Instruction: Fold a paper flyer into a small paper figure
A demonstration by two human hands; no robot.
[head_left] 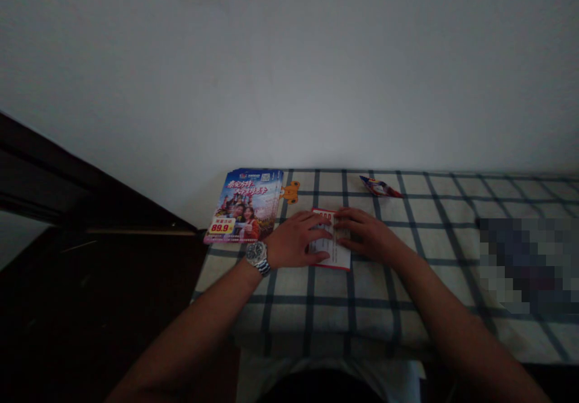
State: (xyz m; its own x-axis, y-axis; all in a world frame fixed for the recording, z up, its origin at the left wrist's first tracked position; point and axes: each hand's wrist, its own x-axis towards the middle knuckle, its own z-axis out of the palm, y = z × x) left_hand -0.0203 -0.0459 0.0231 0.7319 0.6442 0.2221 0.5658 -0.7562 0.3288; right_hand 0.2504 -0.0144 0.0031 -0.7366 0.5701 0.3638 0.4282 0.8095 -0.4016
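Left hand (pixel 294 241) and right hand (pixel 368 235) open and flat, not gripping, on a thin paper leaflet (pixel 332 255), probably light and floppy, best pinched at its near edge, a brochure stack (pixel 242 207) just left.

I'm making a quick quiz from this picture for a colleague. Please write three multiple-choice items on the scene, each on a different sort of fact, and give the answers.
1. Where is the stack of flyers relative to the paper card?
A. Right of it
B. Left of it
C. On top of it

2. What colour is the card's border?
A. Green
B. Blue
C. Red

3. What touches the card?
A. The left hand and the right hand
B. The left hand only
C. Neither hand

Answers:
1. B: the flyers lie apart from the card, toward the cloth's left end.
2. C: a red band shows along its lower edge.
3. A: fingers of both hands lie on it.
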